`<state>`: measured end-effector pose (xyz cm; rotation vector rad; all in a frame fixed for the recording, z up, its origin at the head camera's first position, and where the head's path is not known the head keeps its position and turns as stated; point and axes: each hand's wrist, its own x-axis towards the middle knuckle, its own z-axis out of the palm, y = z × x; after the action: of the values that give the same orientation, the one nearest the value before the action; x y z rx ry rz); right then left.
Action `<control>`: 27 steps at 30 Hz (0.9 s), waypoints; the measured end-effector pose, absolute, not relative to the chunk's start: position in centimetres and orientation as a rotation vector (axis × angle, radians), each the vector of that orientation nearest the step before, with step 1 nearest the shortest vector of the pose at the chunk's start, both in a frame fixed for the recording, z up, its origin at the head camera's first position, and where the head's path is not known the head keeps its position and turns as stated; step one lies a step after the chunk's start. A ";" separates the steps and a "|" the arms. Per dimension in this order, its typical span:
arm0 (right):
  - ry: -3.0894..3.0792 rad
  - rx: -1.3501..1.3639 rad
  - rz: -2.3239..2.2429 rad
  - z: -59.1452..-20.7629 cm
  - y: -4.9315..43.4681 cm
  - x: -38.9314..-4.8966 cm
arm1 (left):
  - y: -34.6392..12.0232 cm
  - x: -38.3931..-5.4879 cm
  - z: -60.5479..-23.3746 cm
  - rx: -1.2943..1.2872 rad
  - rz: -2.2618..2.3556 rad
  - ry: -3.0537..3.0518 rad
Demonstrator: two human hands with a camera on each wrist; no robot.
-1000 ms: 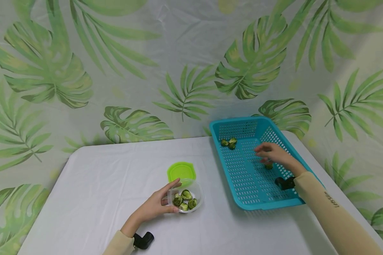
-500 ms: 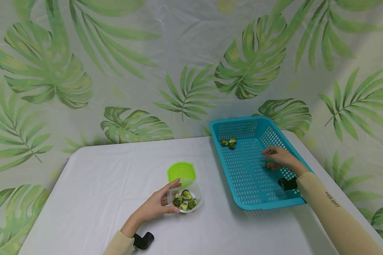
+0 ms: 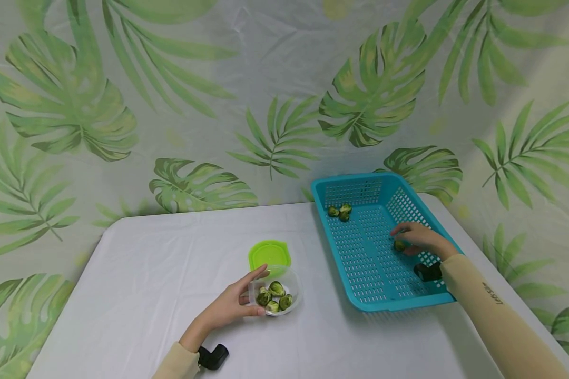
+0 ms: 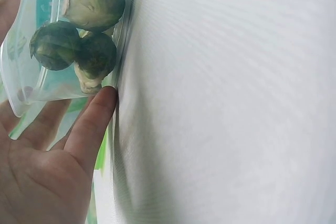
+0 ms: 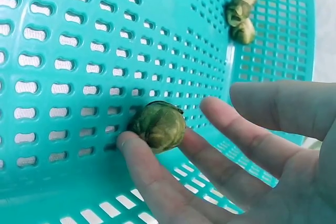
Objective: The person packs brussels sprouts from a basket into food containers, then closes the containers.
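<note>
My left hand (image 3: 229, 302) grips the near-left side of a clear plastic container (image 3: 294, 284) on the table, thumb low in front and fingers behind. Several Brussels sprouts (image 3: 276, 289) lie in the container; the left wrist view shows sprouts (image 4: 97, 3) through its wall. Inside the blue basket (image 3: 384, 305), my right hand (image 3: 422, 238) reaches down around a single Brussels sprout (image 5: 163, 127) near the right wall. In the right wrist view its fingers spread about this sprout, with one fingertip (image 5: 126, 139) right at its edge and another finger partly behind it.
Three more Brussels sprouts (image 3: 341, 211) sit together in the basket's far-left corner. A bright green lid (image 3: 268, 253) lies just behind the clear container. White cloth covers the table (image 3: 137, 279), and a leaf-patterned curtain (image 3: 208, 105) hangs behind it.
My right hand has moved right and slightly down over the lone sprout in the basket, its fingers coming around it. The left hand and container have stayed in place.
</note>
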<state>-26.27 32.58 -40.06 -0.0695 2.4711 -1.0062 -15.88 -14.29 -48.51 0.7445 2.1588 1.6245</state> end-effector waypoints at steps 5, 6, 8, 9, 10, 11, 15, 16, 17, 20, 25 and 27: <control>2.492 -0.080 -0.962 -40.3 32.8 -26.6 | -14.3 -15.9 -48.5 0.749 1.631 2.158; 2.494 -0.076 -0.961 -40.4 32.8 -26.6 | -14.3 -15.9 -48.6 0.751 1.633 2.156; 2.499 -0.067 -0.965 -40.4 32.9 -26.6 | -14.3 -15.9 -48.6 0.754 1.634 2.154; 2.501 -0.071 -0.967 -40.4 32.9 -26.6 | -14.3 -15.9 -48.7 0.756 1.636 2.152; 2.501 -0.074 -0.976 -40.4 32.9 -26.6 | -14.3 -15.9 -48.7 0.757 1.638 2.149; 2.502 -0.082 -0.982 -40.4 32.9 -26.6 | -14.3 -15.9 -48.7 0.758 1.640 2.148; 2.500 -0.119 -1.030 -40.3 32.6 -26.6 | -14.3 -15.9 -48.7 0.758 1.643 2.146; 2.497 -0.126 -1.049 -40.3 32.6 -26.6 | -14.3 -15.9 -48.8 0.757 1.642 2.146; 2.497 -0.136 -1.063 -40.3 32.5 -26.6 | -14.3 -15.9 -48.7 0.757 1.641 2.149; 2.488 -0.148 -1.114 -40.1 32.1 -26.8 | -14.4 -15.9 -48.7 0.759 1.637 2.154; 2.456 -0.163 -1.172 -39.6 31.3 -26.8 | -14.4 -15.9 -48.7 0.758 1.629 2.157; 2.444 -0.170 -1.188 -39.4 30.9 -26.8 | -14.3 -15.9 -48.7 0.754 1.624 2.161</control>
<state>-26.82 30.93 -39.37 -0.1704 2.4439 -1.1875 -15.94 -14.34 -48.68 0.7543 2.1606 1.6240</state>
